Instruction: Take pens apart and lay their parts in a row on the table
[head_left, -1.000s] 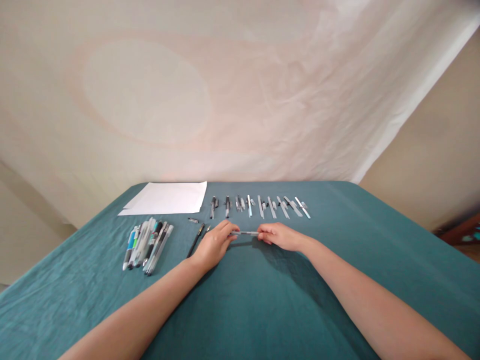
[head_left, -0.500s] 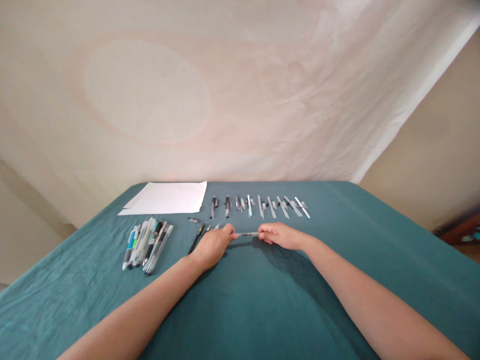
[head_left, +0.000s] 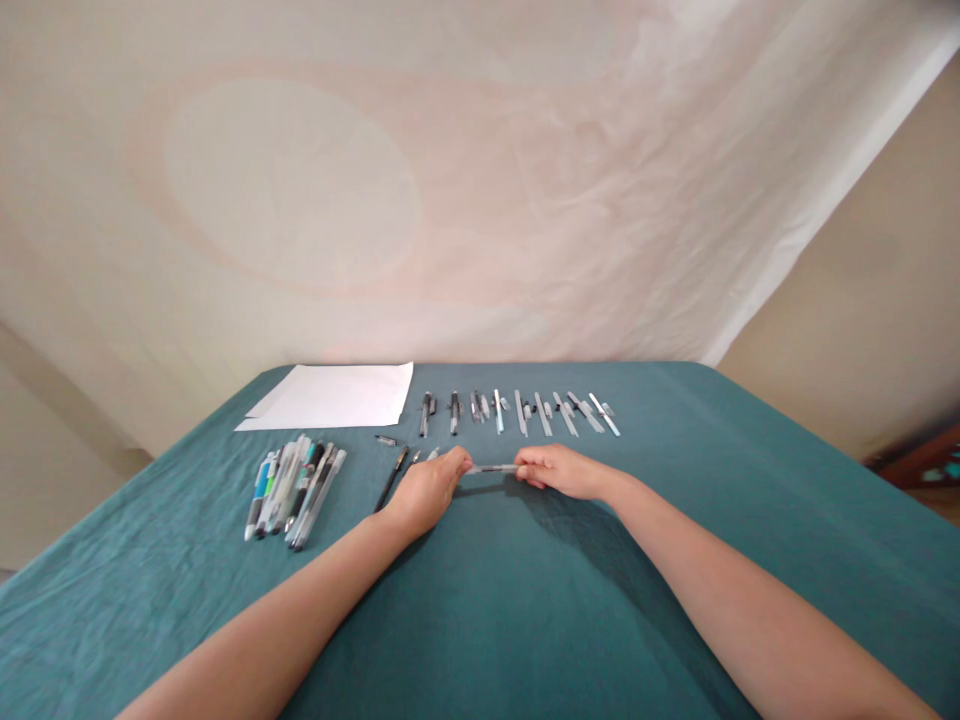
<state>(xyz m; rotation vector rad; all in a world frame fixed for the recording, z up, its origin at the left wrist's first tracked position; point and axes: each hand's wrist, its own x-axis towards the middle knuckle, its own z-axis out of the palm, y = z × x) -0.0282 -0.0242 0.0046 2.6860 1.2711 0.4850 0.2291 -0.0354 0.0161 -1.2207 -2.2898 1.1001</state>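
Note:
Between my two hands a clear pen [head_left: 493,468] is held level, just above the cloth. My left hand [head_left: 431,487] pinches its left end, and my right hand [head_left: 559,470] grips its right end with curled fingers. Both ends of the pen are hidden by fingers. Close beside my left hand lies a black pen refill [head_left: 392,478], with small pen parts [head_left: 416,457] partly covered by that hand. A small dark pen cap [head_left: 385,440] rests a little farther back.
A bundle of several pens [head_left: 296,490] lies at the left. Behind it are white paper sheets [head_left: 330,395]. Several pen barrels with caps [head_left: 543,414] form a row along the back of the table, which a green cloth [head_left: 480,620] covers. A pale curtain [head_left: 525,200] hangs behind.
Almost nothing differs. Both hands keep their grip on the pen, with only a very slight shift of the fingers.

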